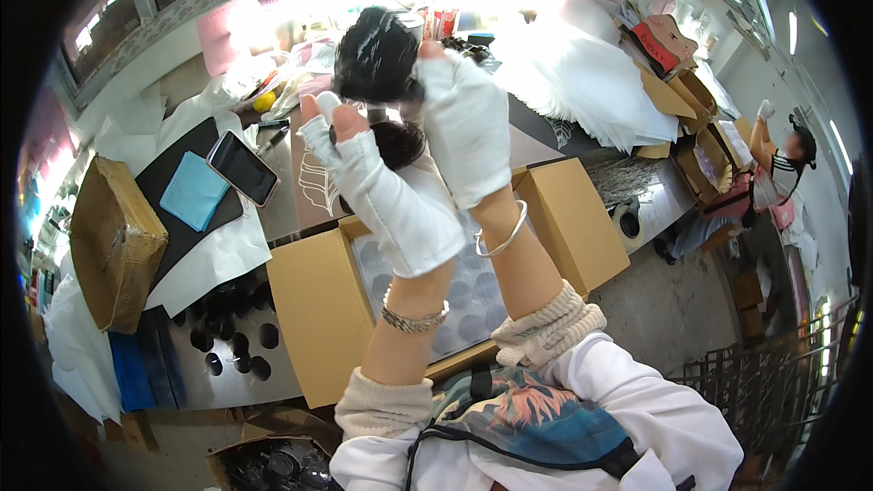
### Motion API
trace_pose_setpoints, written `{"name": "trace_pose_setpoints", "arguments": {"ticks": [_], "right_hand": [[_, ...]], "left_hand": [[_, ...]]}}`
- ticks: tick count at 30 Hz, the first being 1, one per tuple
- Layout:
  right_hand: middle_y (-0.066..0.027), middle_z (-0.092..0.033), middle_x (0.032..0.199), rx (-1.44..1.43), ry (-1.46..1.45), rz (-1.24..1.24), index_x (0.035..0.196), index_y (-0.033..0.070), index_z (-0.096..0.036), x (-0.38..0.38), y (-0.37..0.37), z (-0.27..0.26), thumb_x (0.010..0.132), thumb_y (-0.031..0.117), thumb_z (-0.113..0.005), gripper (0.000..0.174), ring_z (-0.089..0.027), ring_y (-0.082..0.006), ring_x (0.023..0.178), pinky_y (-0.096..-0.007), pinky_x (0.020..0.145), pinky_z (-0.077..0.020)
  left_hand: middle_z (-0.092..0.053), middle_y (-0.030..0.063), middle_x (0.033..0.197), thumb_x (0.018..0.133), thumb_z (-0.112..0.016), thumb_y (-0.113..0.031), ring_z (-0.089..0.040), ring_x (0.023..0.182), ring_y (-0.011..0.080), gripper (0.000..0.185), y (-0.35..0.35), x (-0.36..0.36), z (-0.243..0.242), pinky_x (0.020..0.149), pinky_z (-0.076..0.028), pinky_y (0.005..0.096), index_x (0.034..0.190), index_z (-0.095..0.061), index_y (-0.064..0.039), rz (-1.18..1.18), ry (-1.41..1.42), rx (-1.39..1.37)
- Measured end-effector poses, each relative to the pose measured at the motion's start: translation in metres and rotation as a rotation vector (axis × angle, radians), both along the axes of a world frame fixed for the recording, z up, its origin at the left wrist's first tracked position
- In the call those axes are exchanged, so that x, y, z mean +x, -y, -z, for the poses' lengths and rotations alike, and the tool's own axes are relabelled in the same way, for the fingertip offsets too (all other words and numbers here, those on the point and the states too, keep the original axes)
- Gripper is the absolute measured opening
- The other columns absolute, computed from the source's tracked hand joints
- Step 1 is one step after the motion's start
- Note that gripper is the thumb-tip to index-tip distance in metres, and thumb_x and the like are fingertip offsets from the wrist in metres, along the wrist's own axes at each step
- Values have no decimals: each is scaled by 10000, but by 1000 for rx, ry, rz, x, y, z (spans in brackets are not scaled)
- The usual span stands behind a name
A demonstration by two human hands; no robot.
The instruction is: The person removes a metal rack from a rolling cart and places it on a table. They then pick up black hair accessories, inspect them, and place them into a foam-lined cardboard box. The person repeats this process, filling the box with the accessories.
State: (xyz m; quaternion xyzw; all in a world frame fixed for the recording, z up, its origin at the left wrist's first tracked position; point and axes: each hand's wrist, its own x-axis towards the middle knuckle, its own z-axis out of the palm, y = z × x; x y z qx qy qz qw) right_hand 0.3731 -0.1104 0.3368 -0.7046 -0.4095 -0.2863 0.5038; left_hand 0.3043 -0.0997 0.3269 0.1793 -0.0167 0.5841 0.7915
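Observation:
White gloves with bare fingertips cover both my hands. My right hand [464, 123] is raised, its thumb and fingers closed at the edge of a glossy dark round piece [377, 54], blurred and lit from behind. Just below and left of that piece is my left hand [382, 184], palm up, by a second dark round piece [397, 144]; whether it grips this one is hard to tell. Under my wrists lies an open cardboard box [320, 314] with a clear plastic tray [467, 286] of round pockets inside.
Left of the box are several black discs [239, 344], a phone [242, 167], a blue cloth [194, 191] and a worn carton [116, 245]. White sheets [580, 75] and a tape roll [626, 221] lie right. A co-worker [784, 164] is at far right.

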Motion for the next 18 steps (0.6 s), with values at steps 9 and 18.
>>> {"name": "trace_pose_setpoints", "arguments": {"ticks": [9, 18], "right_hand": [[-27, -575, 657, 396, -586, -418, 804, 19, -588, -25, 23, -45, 1050, 334, -457, 420, -490, -97, 586, -274, 536, -398], [-8, -580, 692, 623, -641, -499, 804, 44, -578, -38, 36, -46, 1049, 344, -458, 406, -498, -72, 609, -236, 575, -407]], "left_hand": [[-421, 84, 1416, 925, -683, -382, -427, 1318, 239, 743, 14, -6, 0, 1141, -362, 444, 1518, -284, -176, -250, -34, 322], [-448, 85, 1405, 935, -677, -337, -464, 1276, 221, 680, 41, -22, -21, 1107, -400, 410, 1472, -322, -118, -188, -70, 285]]}}
